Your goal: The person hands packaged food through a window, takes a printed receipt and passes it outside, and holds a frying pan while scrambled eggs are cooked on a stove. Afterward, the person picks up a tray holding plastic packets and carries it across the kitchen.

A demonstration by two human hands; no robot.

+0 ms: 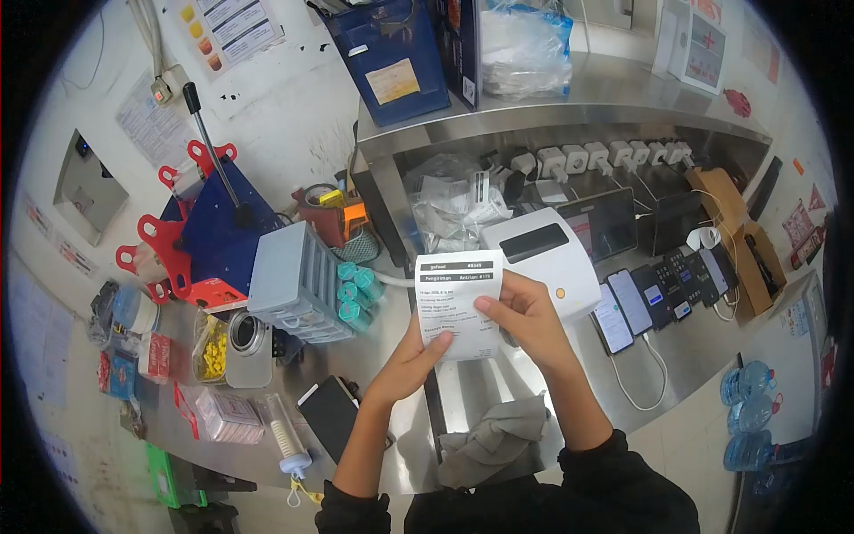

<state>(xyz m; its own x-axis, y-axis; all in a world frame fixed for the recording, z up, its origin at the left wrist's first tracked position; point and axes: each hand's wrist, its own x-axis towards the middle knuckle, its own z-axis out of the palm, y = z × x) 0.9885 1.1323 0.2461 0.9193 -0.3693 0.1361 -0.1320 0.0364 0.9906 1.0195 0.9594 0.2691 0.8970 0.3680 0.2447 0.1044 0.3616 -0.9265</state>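
Hands, head view: Left hand (402,367) pinches the receipt's lower left part, thumb on the printed face; right hand (527,313) pinches the right edge, its thumb above the left one. Fingers behind the paper are mostly hidden.
Receipt: printed slip (449,285) held up between both hands over the steel counter (551,378), text towards the wearer. Top band reads "gofood"; the band below opens with "Pengiriman". Smaller lines cannot be read reliably.
Thumbs: both overlap the lower half and may mask printed lines. Shifting them to the margins would be better practice for reading.
Grip: light pinch at two edges is judged adequate. Even, gentle tension should hold the sheet flat; a hard pull could crease or tear thin paper.
White printer (556,276): just behind the right hand, dark window and orange button visible. Knuckles should be kept off the button.
Grey cloth (494,436): crumpled on the counter near the forearms. Paper is best held clear of it, as any dampness cannot be judged.
Phones (614,316): lit, cabled, right of the printer. Sleeves should avoid the white cable (654,383).
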